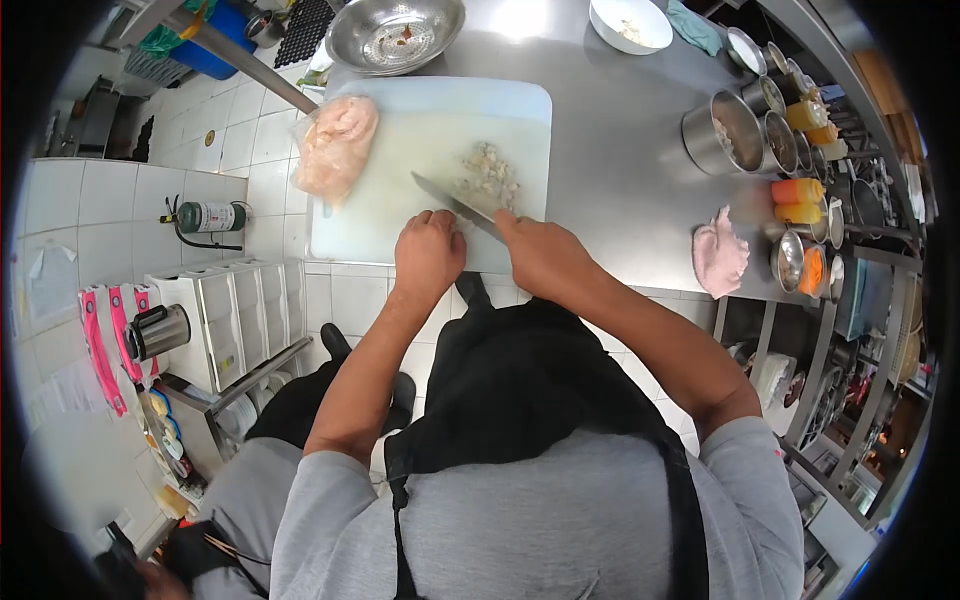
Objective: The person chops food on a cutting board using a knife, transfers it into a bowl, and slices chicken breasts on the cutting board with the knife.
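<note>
My right hand (540,255) is closed around the handle of a kitchen knife (440,194), whose blade points up and left over the white cutting board (430,105). Beside the blade, my left hand (430,252) rests on the board's near part with its fingers curled. Whatever lies under those fingertips is hidden, though a small pale bit shows at their edge. Beyond the knife is a heap of small chopped pale pieces (488,175). At the board's left edge lies raw pale meat, apparently chicken (338,150), on a clear plastic bag.
A steel basin (395,35) and a white bowl (630,25) stand at the back. On the right are a steel pot (715,135), a pink cloth (720,253) and squeeze bottles (797,202). Another person in a grey sleeve (235,500) is close by on my left.
</note>
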The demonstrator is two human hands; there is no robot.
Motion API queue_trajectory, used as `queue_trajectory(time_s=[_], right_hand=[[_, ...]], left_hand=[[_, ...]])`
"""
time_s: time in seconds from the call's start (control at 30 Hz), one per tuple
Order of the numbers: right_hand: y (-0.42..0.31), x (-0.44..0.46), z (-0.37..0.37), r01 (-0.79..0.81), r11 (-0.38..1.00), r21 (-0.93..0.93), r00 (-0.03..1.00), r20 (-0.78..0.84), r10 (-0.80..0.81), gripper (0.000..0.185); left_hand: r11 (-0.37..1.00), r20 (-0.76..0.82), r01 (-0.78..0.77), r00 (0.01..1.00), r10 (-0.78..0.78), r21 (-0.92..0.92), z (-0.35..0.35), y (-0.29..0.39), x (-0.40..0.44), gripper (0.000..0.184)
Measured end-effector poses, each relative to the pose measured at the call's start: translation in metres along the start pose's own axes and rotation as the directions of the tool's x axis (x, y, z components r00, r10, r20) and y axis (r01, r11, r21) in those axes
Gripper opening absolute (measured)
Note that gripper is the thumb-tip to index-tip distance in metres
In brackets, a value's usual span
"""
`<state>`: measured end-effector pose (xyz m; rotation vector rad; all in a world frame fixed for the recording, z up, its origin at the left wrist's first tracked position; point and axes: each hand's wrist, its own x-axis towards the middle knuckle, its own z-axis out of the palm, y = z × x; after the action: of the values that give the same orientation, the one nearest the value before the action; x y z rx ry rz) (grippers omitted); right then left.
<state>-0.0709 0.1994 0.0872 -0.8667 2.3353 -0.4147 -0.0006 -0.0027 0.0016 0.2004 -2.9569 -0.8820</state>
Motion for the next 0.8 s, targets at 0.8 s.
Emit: queue_trajectory(time_s=[0.8], right_hand=[[0.012,-0.017,-0.003,-0.135,0.986,0.092,0.953,-0.259,0.155,0.026]], left_hand=[[0.966,-0.263,-0.150,0.961,0.092,-0.212,0.022,-0.017,0.020,0.027]])
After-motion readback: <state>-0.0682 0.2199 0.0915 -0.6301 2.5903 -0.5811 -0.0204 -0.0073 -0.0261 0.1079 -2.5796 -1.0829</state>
